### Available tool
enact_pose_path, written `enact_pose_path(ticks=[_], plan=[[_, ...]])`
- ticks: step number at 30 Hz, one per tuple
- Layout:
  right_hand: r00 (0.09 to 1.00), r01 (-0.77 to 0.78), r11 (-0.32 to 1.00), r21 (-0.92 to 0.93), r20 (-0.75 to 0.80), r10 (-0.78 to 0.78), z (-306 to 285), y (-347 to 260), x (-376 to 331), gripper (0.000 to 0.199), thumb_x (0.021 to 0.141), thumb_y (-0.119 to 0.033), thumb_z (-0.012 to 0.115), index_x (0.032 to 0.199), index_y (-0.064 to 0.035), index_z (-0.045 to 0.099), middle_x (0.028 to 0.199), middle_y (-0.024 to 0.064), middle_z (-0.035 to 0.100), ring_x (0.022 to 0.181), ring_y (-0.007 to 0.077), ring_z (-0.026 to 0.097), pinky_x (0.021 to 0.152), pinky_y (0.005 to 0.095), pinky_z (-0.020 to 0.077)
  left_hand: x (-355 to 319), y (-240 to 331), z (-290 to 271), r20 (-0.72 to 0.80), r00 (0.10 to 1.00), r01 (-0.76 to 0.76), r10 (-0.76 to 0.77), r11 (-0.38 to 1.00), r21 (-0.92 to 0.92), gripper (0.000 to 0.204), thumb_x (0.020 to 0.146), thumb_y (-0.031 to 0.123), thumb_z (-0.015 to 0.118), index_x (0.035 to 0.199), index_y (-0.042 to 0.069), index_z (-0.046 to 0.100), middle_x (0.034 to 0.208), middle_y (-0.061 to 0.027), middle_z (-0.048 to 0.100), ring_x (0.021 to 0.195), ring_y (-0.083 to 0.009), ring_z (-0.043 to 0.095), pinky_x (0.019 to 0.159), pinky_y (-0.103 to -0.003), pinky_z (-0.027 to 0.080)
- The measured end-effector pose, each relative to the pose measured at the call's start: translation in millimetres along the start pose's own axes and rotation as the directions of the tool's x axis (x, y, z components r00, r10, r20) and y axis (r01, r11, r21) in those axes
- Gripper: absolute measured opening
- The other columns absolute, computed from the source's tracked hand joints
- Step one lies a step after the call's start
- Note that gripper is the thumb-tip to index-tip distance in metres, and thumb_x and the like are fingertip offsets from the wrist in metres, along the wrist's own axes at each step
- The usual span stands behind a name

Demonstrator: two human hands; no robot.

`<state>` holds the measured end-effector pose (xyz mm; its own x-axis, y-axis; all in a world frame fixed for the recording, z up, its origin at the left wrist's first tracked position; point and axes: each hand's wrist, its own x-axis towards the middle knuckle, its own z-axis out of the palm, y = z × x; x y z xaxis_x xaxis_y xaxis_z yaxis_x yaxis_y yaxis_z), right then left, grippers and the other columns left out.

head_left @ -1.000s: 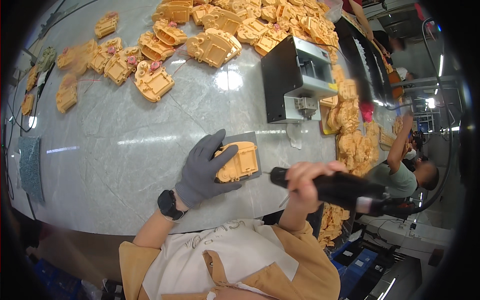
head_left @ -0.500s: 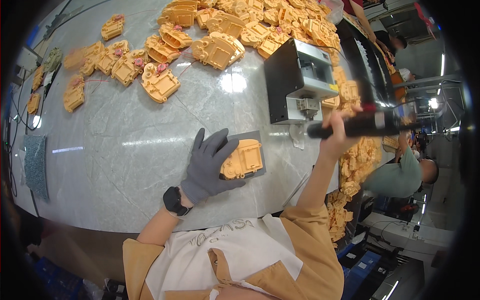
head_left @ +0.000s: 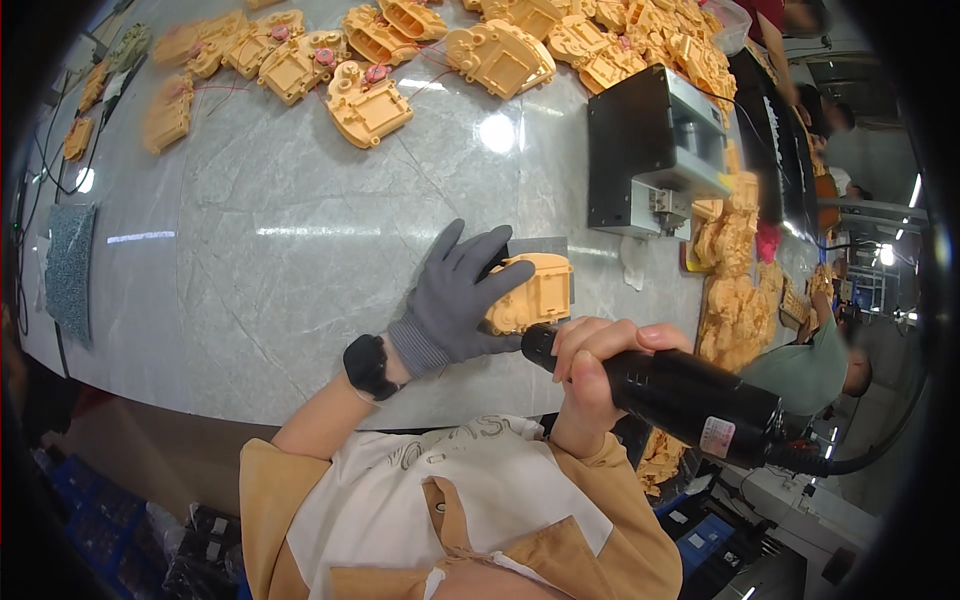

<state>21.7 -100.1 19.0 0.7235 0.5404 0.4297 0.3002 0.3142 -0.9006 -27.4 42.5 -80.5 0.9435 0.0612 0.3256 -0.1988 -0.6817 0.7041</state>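
Observation:
My left hand (head_left: 452,300), in a grey glove, holds a yellow plastic housing (head_left: 549,286), with the thumb at its near side and the fingers over its left end. Beneath the housing lies a flat dark pad (head_left: 546,244) on the grey table. A black electric screwdriver (head_left: 690,400) is gripped in my bare right hand (head_left: 590,368). It slants down from the lower right, its nose beside the near edge of the housing and close to my left thumb. The tip of the bit is hidden, so contact cannot be made out.
A black and silver bench machine (head_left: 650,150) stands beyond my right hand. Several housings with red parts and wires (head_left: 370,105) lie across the far table, near a large heap (head_left: 690,50). A blue-grey mat (head_left: 70,270) is at the left. Another person (head_left: 805,365) sits at the right.
My right hand has brought the screwdriver down and left from beside the machine to the housing. The view has shifted, while my left hand stays at the housing.

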Motion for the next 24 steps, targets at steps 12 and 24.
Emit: enact_pose_path(ticks=[12,24], plan=[[0.998,0.052,0.999,0.012,-0.037,-0.051,5,11,3,0.045,0.075,0.005,0.057,0.108,-0.0101,0.031,0.062,0.0068,0.049,0.047,0.0179,0.049,0.050,0.0330,0.0434,0,-1,-2,-0.006,0.999,0.031,-0.032,0.999,-0.024,0.074,0.058,0.046,0.075,0.121,0.016,0.049,0.129,-0.0174,0.040,0.107,-0.0283,0.051,0.104,-0.049,0.026],[0.999,0.025,1.000,-0.004,0.049,-0.025,9,19,5,0.046,0.072,0.015,0.057,0.102,-0.0084,0.032,0.067,0.0104,0.053,0.050,0.0187,0.051,0.049,0.0321,0.0438,3,-1,-1,-0.009,0.999,0.032,-0.032,0.999,-0.041,0.075,0.055,0.037,0.077,0.121,0.016,0.049,0.129,-0.0175,0.041,0.104,-0.0282,0.053,0.104,-0.050,0.027]])
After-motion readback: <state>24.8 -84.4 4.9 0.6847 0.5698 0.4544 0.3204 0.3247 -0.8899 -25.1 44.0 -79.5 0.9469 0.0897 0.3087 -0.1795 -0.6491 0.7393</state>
